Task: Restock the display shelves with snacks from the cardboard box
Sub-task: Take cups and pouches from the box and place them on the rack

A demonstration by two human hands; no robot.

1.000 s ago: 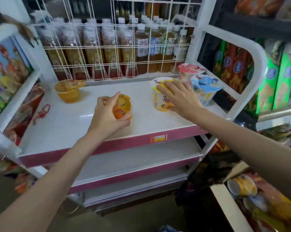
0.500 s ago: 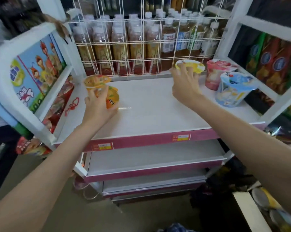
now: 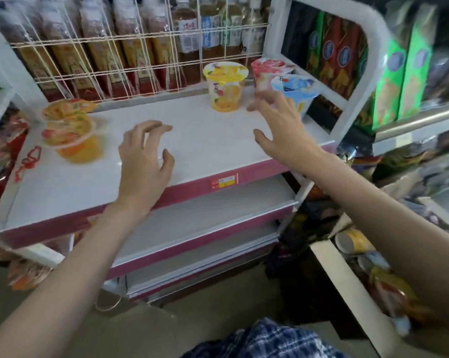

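Nearest the camera, at the bottom edge, is a patch of blue and white checked fabric (image 3: pixel 264 339). To the lower right, an open cardboard box (image 3: pixel 347 285) stands on the floor, holding blurred snack cups (image 3: pixel 355 240) in yellow and other colours.

Two bare forearms reach forward over a white display shelf with a pink front edge (image 3: pixel 205 140). The left hand (image 3: pixel 143 161) hovers above the middle of the top shelf, fingers spread and curled, holding nothing. The right hand (image 3: pixel 280 130) hovers to the right, fingers also spread and empty, just in front of a blue-lidded white cup (image 3: pixel 299 93).

On the left of the shelf, two clear orange fruit jelly cups (image 3: pixel 71 130) sit one on top of the other, blurred. Farther back, a tall yellow cup with a fruit picture (image 3: pixel 226 86) stands upright near the rear of the shelf. To its right stands a pink-lidded cup (image 3: pixel 267 71), behind the blue one.

Behind the shelf, a white wire grid (image 3: pixel 130 47) fronts a row of bottled drinks with brown and amber liquid (image 3: pixel 187 34). Two lower shelves (image 3: pixel 197 215) sit beneath the top one.
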